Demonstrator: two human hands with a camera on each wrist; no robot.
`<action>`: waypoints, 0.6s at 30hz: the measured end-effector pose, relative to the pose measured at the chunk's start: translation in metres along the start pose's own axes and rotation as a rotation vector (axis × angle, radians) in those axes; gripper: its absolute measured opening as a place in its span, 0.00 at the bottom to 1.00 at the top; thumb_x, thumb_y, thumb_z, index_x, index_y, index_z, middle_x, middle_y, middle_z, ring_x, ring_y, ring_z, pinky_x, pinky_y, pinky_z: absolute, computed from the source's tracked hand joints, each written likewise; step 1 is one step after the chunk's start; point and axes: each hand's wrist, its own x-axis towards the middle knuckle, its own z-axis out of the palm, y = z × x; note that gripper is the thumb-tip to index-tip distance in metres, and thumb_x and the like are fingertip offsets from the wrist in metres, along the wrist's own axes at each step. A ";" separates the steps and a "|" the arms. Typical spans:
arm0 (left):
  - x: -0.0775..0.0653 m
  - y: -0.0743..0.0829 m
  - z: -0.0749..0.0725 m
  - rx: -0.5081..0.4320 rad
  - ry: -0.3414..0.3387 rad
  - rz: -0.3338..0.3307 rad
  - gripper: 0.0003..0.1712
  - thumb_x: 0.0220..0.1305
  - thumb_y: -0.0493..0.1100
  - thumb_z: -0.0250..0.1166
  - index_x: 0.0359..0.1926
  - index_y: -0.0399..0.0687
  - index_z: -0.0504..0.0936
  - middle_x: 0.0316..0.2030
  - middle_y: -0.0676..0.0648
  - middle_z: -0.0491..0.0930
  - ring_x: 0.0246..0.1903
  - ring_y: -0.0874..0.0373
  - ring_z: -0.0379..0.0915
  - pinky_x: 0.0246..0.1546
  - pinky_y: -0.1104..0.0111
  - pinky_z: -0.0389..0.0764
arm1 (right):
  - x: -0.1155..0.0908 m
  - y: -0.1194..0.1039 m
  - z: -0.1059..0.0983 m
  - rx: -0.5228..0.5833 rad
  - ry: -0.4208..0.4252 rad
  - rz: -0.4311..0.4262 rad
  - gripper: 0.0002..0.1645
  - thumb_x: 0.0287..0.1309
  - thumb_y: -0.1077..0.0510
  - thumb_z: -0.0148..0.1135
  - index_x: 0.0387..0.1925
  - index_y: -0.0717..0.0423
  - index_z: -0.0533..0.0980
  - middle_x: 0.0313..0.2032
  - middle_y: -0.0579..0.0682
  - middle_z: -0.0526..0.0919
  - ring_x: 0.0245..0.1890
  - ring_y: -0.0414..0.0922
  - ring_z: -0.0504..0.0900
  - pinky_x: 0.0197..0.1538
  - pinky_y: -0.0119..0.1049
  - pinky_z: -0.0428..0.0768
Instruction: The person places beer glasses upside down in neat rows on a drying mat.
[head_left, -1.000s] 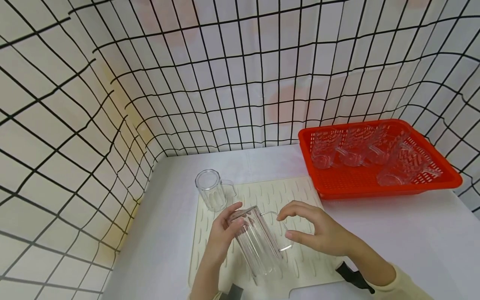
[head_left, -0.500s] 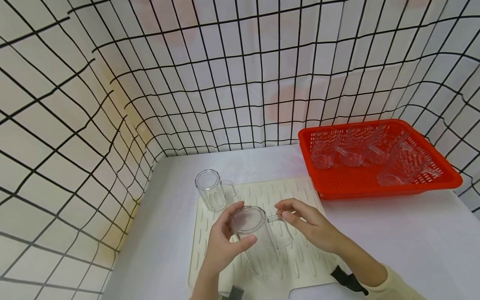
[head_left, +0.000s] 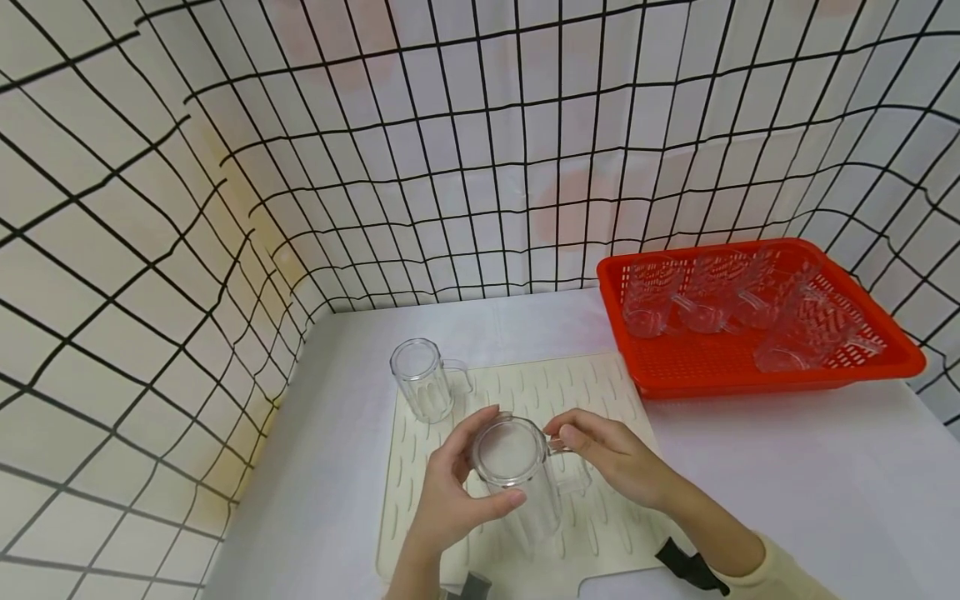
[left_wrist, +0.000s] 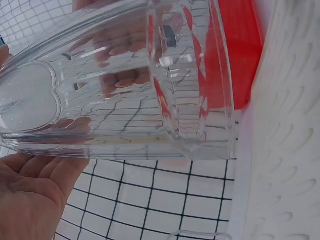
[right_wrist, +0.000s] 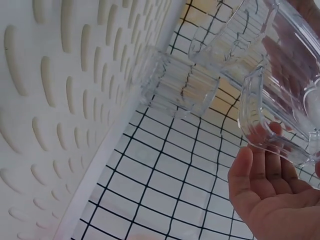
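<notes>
My left hand [head_left: 457, 492] holds a clear glass mug [left_wrist: 115, 90] around its side, fingers behind and thumb in front. The mug is upside down and slightly tilted, its round base up and its rim close over the cream ribbed mat [head_left: 600, 533]. My right hand [head_left: 615, 458] is beside the mug's handle [right_wrist: 250, 110], fingertips right at the handle's upper end, fingers loosely bent. In the right wrist view some of these fingers show through the glass. A second clear mug [head_left: 423, 383] stands at the mat's far left corner, its handle pointing right.
A red plastic basket [head_left: 705, 387] at the back right holds several clear mugs [head_left: 795, 342] lying on their sides. Black wire grid [head_left: 487, 167] walls stand behind and at both sides of the white table [head_left: 300, 467].
My left hand has turned the mug from a steeper tilt to nearly upright, base up, and moved slightly right. My right hand's thumb has come off the handle's outer side to its upper end.
</notes>
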 end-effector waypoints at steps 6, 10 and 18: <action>0.002 -0.003 0.002 0.034 -0.009 0.029 0.46 0.44 0.32 0.78 0.66 0.39 0.68 0.57 0.41 0.77 0.50 0.50 0.77 0.46 0.64 0.81 | 0.000 0.005 0.001 0.021 -0.003 -0.032 0.13 0.74 0.63 0.44 0.40 0.58 0.76 0.36 0.52 0.81 0.40 0.46 0.80 0.50 0.37 0.78; 0.004 -0.004 0.002 0.057 -0.017 0.034 0.47 0.43 0.32 0.78 0.66 0.38 0.68 0.57 0.41 0.77 0.50 0.51 0.77 0.44 0.64 0.81 | 0.001 0.008 0.002 0.051 -0.018 -0.033 0.14 0.74 0.63 0.43 0.37 0.60 0.76 0.32 0.53 0.80 0.37 0.46 0.78 0.46 0.36 0.77; 0.008 -0.012 0.001 0.072 -0.049 0.031 0.47 0.43 0.32 0.78 0.66 0.38 0.67 0.57 0.41 0.77 0.51 0.51 0.76 0.45 0.64 0.81 | 0.005 0.016 0.004 0.157 -0.053 0.006 0.17 0.75 0.62 0.41 0.35 0.67 0.73 0.29 0.57 0.78 0.33 0.46 0.79 0.45 0.37 0.78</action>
